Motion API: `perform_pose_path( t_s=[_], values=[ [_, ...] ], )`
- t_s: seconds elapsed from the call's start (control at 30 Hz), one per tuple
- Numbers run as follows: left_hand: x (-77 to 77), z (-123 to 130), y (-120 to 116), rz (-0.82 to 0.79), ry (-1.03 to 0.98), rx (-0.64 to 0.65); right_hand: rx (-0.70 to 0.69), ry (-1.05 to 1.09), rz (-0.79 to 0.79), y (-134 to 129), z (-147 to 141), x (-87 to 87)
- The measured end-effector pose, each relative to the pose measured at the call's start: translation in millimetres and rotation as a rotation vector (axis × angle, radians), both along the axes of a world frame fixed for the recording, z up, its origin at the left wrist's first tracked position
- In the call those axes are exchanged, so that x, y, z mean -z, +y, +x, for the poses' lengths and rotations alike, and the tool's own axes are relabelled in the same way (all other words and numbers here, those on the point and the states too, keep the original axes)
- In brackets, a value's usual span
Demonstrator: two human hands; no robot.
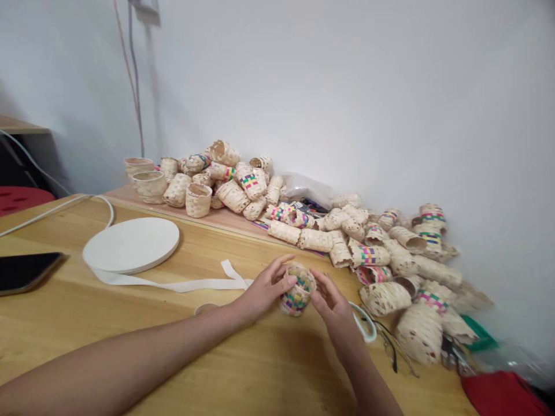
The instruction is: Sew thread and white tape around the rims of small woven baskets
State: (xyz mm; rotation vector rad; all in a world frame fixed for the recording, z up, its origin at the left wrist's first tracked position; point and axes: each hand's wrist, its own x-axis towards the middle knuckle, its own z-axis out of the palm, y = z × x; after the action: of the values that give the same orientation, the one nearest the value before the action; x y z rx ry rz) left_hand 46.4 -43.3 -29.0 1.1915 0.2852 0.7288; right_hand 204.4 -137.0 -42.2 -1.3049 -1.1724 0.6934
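Clasping a woven basket (295, 300) from opposite sides, left hand (267, 287) and right hand (335, 305) grip its probably light, crushable weave, best held there; far fingertips are hidden.

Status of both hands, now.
Left hand: holding the small woven basket by its left side.
Right hand: holding the same basket at its right side.

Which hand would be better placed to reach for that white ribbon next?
Probably the left hand: the white ribbon runs close to its wrist, while the right hand is across the small woven basket that both hold.
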Motion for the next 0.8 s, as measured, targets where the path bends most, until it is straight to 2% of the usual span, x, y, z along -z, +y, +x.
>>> perform_pose_path(
  t_s=[0.27,0.5,0.67,0.8],
  values=[
    [-1.5,0.1,-1.0,0.043,0.040,-0.030,0.001,-0.031,-0.042,-4.6,-4.4,-7.4],
    [-0.8,0.4,0.5,0.049,0.039,-0.056,-0.017,-0.056,-0.013,-3.5,-6.3,-7.5],
    [-2.7,1.1,0.1,0.036,0.036,-0.056,0.028,0.004,-0.018,-5.3,-12.3,-9.8],
    [-3.6,0.9,0.0,0.035,0.039,-0.049,0.002,0.068,-0.045,-6.9,-13.6,-14.3]
  ],
)
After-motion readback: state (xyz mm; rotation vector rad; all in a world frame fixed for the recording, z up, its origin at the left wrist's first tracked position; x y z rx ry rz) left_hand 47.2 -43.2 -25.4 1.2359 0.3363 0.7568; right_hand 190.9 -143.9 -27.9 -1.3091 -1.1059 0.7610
